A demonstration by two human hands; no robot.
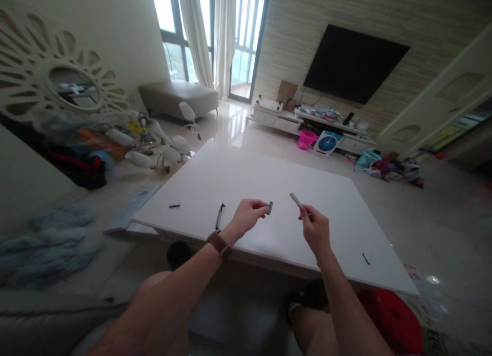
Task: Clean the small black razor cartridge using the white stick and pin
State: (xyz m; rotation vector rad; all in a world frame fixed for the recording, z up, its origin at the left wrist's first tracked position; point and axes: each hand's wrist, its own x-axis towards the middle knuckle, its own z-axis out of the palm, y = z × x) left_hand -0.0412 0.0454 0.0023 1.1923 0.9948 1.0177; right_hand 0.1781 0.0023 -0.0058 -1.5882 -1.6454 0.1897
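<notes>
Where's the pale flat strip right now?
Head view: the right hand holds the pale flat strip over the white table, to the right of the small green piece in the left hand.

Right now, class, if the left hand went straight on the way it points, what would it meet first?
Probably the pale strip in the right hand, though depth is unclear.

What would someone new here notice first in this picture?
Probably the white table in the middle, where the left hand pinches a small green piece and the right hand a pale strip. Then the black television on the far wall, and the pink basket below it.
</notes>
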